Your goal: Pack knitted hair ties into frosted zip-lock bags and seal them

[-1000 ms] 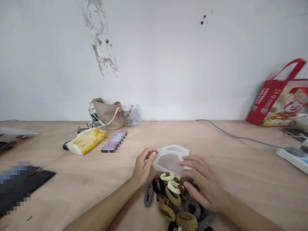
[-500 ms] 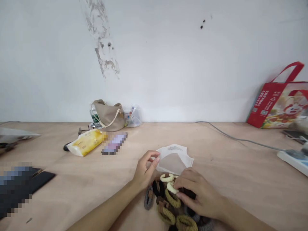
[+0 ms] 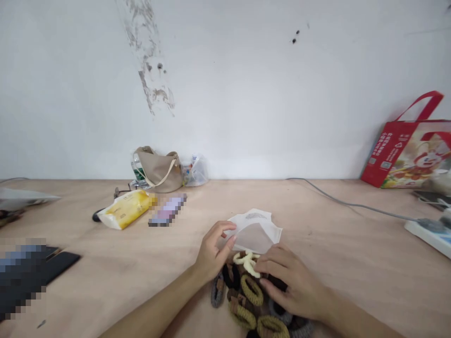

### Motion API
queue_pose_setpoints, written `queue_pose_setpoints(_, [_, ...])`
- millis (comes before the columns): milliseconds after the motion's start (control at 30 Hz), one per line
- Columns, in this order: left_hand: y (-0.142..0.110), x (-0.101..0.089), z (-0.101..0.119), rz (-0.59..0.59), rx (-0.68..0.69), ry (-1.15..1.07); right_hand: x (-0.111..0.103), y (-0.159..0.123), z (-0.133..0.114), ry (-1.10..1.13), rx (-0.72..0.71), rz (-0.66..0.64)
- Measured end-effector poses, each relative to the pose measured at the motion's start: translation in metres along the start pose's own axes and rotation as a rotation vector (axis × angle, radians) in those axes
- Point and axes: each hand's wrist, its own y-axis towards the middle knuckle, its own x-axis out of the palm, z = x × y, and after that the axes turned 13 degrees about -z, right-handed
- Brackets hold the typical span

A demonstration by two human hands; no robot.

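We locate the hair ties in a pile at the lower centre of the frame, on the wooden table. Directly above the pile we find the pouch, translucent, with small print near its top edge; it lies close to the frame's centre line.

Left hand: we position it at the left edge of the pouch. Index finger and thumb are curved, with a narrow gap between their tips, and overlap the pouch; we cannot tell whether they pinch it. Below this hand, at the left of the pile, are a black tie and a grey tie.

Right hand: we position it over the right side of the pile. Thumb and index finger are nearly together, holding the right end of a cream tie. Below that piece we note an olive tie.

Surroundings: at centre left we observe a handbag near the wall, with a tissue pack and a phone below it. At the right edge we observe a red bag and, lower down, a power strip with a grey cable.
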Motion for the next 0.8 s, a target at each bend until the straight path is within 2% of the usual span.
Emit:
queue_pose_setpoints(133, [0.0,0.001,-0.001,-0.006,0.005,0.021,-0.002,-0.001,-0.002,-0.119,-0.068,0.186])
queue_pose_setpoints(233, [-0.001,0.002,-0.001,-0.014,0.003,0.035,0.0,-0.003,0.003,-0.24,0.022,0.238])
queue_pose_setpoints(333, [-0.001,0.003,-0.002,-0.012,0.004,0.044,0.003,-0.004,0.011,-0.332,0.16,0.187])
queue_pose_setpoints(433, [-0.001,0.003,-0.003,-0.011,0.016,0.047,0.003,-0.004,0.013,-0.314,0.166,0.133])
queue_pose_setpoints(500, [-0.001,0.003,-0.003,-0.012,0.027,0.045,0.0,-0.003,0.009,-0.222,0.131,0.041])
queue_pose_setpoints(633, [-0.001,0.002,-0.001,-0.016,0.049,0.044,-0.003,0.0,-0.001,0.064,0.104,-0.224])
queue_pose_setpoints(800, [0.0,0.002,0.001,-0.016,0.073,0.052,-0.001,0.0,0.002,0.16,0.156,-0.228])
